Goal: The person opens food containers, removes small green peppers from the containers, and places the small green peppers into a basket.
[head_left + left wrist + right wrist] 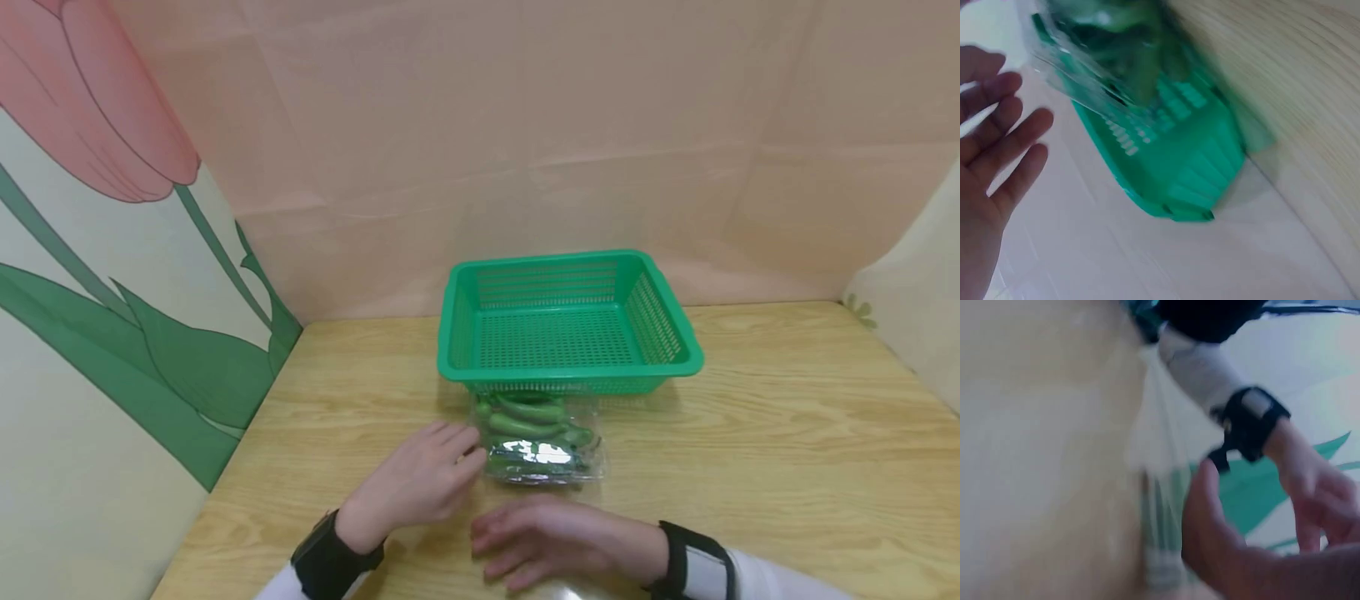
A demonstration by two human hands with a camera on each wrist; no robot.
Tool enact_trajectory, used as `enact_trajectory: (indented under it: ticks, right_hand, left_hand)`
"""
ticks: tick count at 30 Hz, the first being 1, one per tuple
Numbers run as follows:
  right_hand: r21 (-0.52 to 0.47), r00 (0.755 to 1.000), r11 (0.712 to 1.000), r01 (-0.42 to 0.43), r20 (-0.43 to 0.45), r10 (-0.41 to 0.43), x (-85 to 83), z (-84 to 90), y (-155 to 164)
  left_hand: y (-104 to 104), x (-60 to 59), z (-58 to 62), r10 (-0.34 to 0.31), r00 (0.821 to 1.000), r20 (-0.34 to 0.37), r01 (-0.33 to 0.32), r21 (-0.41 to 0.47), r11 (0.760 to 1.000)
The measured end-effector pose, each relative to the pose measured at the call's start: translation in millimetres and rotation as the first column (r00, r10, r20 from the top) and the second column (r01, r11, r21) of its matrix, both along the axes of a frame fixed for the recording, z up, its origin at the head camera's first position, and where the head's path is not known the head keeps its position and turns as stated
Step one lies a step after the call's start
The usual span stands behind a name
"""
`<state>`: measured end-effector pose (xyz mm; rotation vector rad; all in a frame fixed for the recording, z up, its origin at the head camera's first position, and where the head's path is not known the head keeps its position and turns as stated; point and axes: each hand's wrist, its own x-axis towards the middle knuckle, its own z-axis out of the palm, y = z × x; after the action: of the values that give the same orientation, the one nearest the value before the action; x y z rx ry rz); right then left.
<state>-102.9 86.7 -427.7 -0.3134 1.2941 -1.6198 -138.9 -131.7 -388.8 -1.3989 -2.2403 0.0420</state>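
A clear plastic pack of long green peppers (528,429) lies on the table against the near side of a green plastic basket (570,373). My left hand (420,479) is at the pack's left edge. Its fingers are loosely bent and spread in the left wrist view, with nothing between them; whether they touch the plastic I cannot tell. Nearer to me, below the pack, hovers my right hand (547,537), palm turned left and fingers relaxed, holding nothing. The right wrist view is blurred, showing the right thumb (1204,494) and the left hand (1322,494) beyond.
The basket has slotted walls, and its bare floor shows. Behind the wooden table (787,433) hangs a pink cloth (540,150); a tulip-patterned cloth (135,350) is on the left. Something shiny and clear (566,592) shows at the bottom edge, mostly cut off.
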Motion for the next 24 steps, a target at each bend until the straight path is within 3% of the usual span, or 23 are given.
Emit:
enact_trajectory:
  ticks: [5, 10, 15, 24]
  right_hand:
    - [0.004, 0.984, 0.995, -0.095, -0.15, 0.095, -3.4, 3.8, 27.1]
    - [-0.027, 0.974, 0.983, -0.179, -0.143, 0.174, -12.8, 3.4, 48.3]
    - [-0.014, 0.96, 0.971, -0.238, -0.152, 0.233, -20.2, 2.4, 69.9]
    - [0.107, 0.942, 0.975, -0.193, -0.257, 0.215, -38.5, -1.5, 117.2]
  left_hand:
    - [20.8, -0.7, 6.0, -0.057, 0.993, -0.103, 0.068, 0.104, 0.992]
    - [41.4, -4.2, 6.4, -0.086, 0.982, -0.17, 0.107, 0.121, 0.987]
    - [60.5, -7.3, 2.7, -0.092, 0.983, -0.161, 0.111, 0.115, 0.987]
    - [87.3, -7.8, -3.2, -0.08, 0.993, -0.084, 0.087, 0.086, 0.993]
